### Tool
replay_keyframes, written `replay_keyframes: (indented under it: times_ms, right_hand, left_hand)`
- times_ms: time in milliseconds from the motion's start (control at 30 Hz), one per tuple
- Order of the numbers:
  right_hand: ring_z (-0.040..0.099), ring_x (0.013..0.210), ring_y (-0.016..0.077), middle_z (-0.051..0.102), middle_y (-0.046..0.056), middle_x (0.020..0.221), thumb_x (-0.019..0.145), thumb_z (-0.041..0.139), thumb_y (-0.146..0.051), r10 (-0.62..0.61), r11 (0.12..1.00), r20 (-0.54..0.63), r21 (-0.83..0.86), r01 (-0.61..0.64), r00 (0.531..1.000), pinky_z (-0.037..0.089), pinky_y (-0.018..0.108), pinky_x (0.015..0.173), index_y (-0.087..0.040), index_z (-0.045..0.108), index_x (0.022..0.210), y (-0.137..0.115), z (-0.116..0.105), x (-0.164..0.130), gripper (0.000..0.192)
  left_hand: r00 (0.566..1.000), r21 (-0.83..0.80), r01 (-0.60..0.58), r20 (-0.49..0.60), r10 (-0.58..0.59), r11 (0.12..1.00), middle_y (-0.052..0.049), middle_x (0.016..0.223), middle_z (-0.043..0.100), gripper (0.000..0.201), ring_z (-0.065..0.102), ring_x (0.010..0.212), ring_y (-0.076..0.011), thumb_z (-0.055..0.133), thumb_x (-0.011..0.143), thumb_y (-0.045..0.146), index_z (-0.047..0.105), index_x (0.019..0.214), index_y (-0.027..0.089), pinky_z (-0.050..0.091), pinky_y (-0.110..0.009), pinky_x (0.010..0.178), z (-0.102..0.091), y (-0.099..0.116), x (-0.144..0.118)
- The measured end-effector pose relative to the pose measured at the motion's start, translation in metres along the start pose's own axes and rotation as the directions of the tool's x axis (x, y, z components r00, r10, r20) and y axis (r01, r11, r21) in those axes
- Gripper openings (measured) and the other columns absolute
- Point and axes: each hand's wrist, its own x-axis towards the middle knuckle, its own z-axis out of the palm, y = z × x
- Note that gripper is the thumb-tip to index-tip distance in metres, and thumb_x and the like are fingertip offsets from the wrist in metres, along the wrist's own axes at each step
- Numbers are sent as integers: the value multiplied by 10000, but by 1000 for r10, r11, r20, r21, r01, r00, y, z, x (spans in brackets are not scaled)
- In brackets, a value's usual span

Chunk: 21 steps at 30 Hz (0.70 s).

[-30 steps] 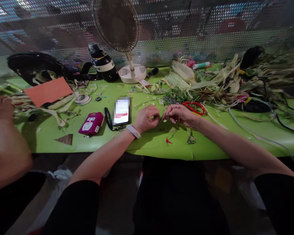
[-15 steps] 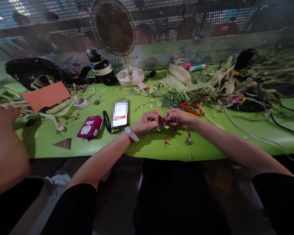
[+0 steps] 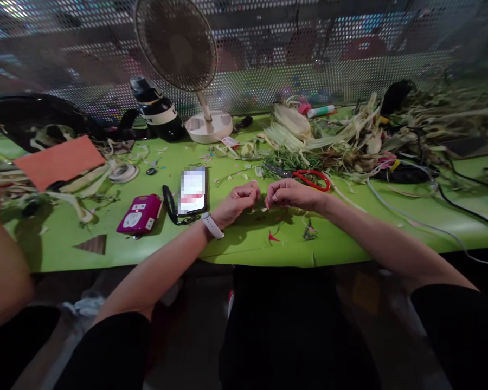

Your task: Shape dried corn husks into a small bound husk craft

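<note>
A person sits at a bright green worktop (image 3: 85,260), seen from above, with both forearms reaching forward. The left hand (image 3: 238,199), with a white band on its wrist, and the right hand (image 3: 293,194) are close together just above the worktop near its front edge, each with fingers curled and fingertips pressed together. Between them they pinch a small pale strip (image 3: 264,208), too small to make out clearly. Just behind the right hand lie red-handled scissors (image 3: 309,177), and beyond those a heap of pale and green husk strips (image 3: 350,141) spreads toward the right. Left of the left hand a smartphone (image 3: 192,190) lies flat, and further left a magenta device (image 3: 140,214). An orange sheet (image 3: 59,161) rests near the far left. At the back stands a white desk fan (image 3: 179,49) before a perforated metal screen (image 3: 350,59). Another person's arm (image 3: 2,260) shows blurred at the left edge.
</note>
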Motion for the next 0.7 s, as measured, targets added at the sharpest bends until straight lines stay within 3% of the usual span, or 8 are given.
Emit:
replay_keyframes:
  times_ms: [100,200,267,367,533,600,700]
  right_hand:
    - [378,445,32,701,9,687,668,624,-198,7,1000,-5,-16,-7,1000,256,185,418,-132,646,690,-1,-1,-1,73]
    - [372,430,29,685,-3,678,688,637,-211,-20,999,27,49,18,999,244,187,407,-136,631,704,0,-2,0,76]
    - [360,415,32,631,-30,596,698,643,-216,-31,996,61,87,26,998,229,188,402,-144,609,694,1,-1,1,80]
    - [368,420,37,597,-44,562,707,631,-212,-7,998,108,64,0,994,239,189,410,-145,610,704,-1,4,-2,70]
    - [422,466,35,663,-21,662,747,608,-206,108,986,121,-140,-91,987,297,185,443,-138,653,734,-9,12,-11,83]
    - [444,474,41,663,-14,651,757,615,-203,169,965,130,-222,-138,977,302,184,440,-139,660,730,-10,9,-14,83]
    - [447,465,47,675,-2,671,771,637,-224,103,971,27,-218,-94,994,310,189,426,-150,649,745,-11,-1,-16,79]
  left_hand:
    - [1000,-43,-10,0,10,999,1,665,433,240,423,714,-130,589,645,165,442,455,167,383,-306,753,-1,-2,0]
    - [1000,-161,10,-15,-13,987,-15,737,528,201,453,725,-126,597,598,159,450,461,160,391,-291,696,2,-3,1]
    - [999,-249,41,31,-34,968,-28,723,577,168,488,699,-130,581,558,165,451,452,162,413,-303,687,5,-1,1]
    - [984,-343,145,144,-100,928,-27,539,537,125,520,598,-151,555,526,206,467,439,186,408,-307,605,9,2,-1]
    - [941,-220,278,260,-218,935,-27,459,535,96,470,480,-127,532,554,205,510,462,189,303,-266,475,5,1,-4]
    - [952,-218,258,225,-209,941,-3,428,482,117,383,414,-94,535,587,210,504,476,188,273,-260,448,0,2,-2]
    - [986,-333,156,-6,-167,930,35,431,389,165,312,395,-71,540,650,220,456,510,197,262,-252,440,-7,3,3]
